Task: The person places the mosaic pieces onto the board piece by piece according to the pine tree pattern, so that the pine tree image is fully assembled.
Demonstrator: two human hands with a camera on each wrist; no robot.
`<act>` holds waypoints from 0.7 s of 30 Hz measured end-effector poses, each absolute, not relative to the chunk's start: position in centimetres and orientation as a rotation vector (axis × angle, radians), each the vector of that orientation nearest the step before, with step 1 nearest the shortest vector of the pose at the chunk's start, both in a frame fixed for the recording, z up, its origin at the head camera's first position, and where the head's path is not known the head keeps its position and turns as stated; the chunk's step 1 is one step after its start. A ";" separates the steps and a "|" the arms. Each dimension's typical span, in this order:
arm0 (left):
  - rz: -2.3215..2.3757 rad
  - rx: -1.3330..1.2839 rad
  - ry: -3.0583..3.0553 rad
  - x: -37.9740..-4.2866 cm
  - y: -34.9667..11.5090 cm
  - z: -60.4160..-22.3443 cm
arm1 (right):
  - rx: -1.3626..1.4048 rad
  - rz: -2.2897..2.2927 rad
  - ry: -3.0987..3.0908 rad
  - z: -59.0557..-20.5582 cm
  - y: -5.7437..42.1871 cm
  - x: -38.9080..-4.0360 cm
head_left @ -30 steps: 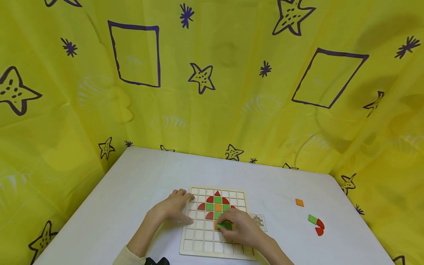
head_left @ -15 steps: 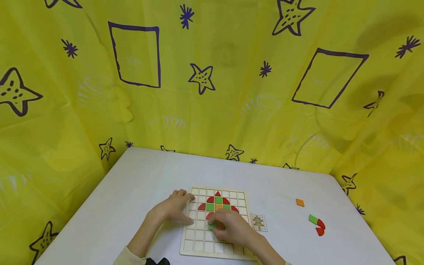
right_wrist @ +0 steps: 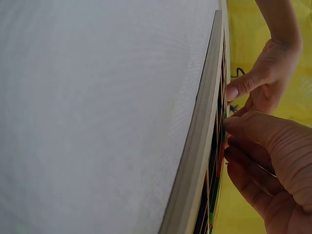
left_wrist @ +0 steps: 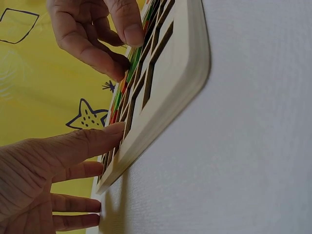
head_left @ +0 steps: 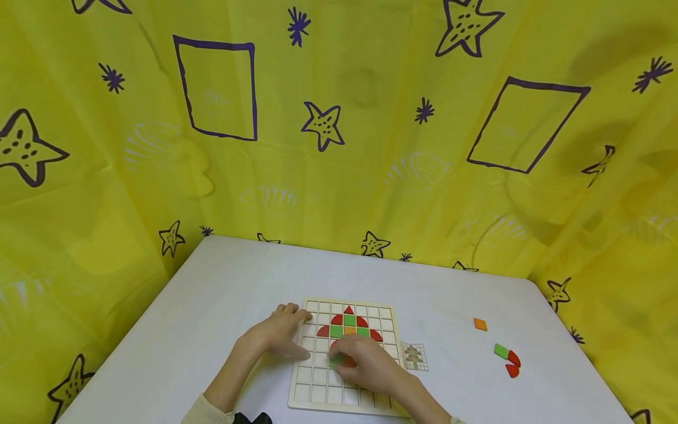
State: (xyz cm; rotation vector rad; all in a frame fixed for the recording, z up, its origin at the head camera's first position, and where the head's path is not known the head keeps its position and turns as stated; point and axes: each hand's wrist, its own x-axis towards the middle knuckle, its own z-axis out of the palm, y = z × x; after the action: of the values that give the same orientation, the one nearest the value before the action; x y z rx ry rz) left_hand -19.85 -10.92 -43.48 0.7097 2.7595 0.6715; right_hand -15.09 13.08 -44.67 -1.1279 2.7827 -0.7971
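A wooden grid board lies on the table, with red, green and orange tiles forming a stepped tree shape under a red triangle. My right hand is over the board's middle, thumb and fingertips pinching a green square tile at the left of the tree's lower part. That hand covers several tiles there. My left hand rests at the board's left edge, fingers spread and thumb on the rim. In the left wrist view, the left thumb touches the board, and the right fingertips sit close at its surface.
A small card with a printed grid pattern lies by the board's right side. Farther right on the white table are an orange square, a green square and two red rounded tiles. A yellow curtain surrounds the table.
My right hand has moved left across the board with the green tile, to the left part of the tree's lower row. My left hand has stayed in place.
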 end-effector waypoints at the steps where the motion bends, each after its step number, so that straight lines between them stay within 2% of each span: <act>1: 0.670 0.709 2.759 -19.9 -10.9 -43.5 | -1.128 -0.799 2.784 -44.7 13.1 -15.0; 21: 0.674 0.695 2.763 -19.9 -10.9 -43.7 | -0.980 -0.834 2.950 -44.7 18.3 -13.3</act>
State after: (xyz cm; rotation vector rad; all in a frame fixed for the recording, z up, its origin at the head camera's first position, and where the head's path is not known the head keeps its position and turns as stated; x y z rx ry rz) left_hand -19.87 -10.87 -43.69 0.6953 2.7632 0.6739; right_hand -13.32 18.33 -44.71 -0.9796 2.9502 -0.8339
